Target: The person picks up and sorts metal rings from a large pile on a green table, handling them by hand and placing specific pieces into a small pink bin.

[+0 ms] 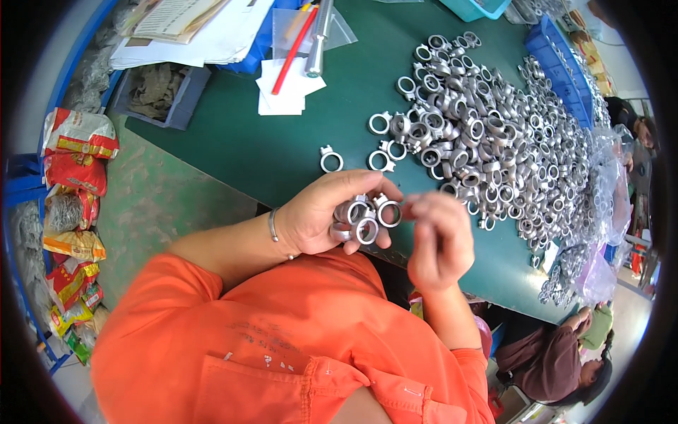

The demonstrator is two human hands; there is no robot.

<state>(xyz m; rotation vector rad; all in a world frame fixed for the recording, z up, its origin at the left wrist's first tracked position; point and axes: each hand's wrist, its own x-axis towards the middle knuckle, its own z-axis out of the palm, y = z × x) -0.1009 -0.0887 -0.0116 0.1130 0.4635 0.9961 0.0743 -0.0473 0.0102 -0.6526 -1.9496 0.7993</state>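
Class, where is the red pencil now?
In the head view, the red pencil lies toward the top, left of centre, just left of the silver tube, its lower end over the white paper slips.

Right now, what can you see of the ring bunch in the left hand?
The ring bunch is several grey, metallic-looking rings, some showing small lugs on their rims. They sit huddled at differing tilts, several openings facing the camera. The left hand cradles them by the green table's near edge. The right hand's blurred fingertips are beside the rightmost ring; contact is unclear.
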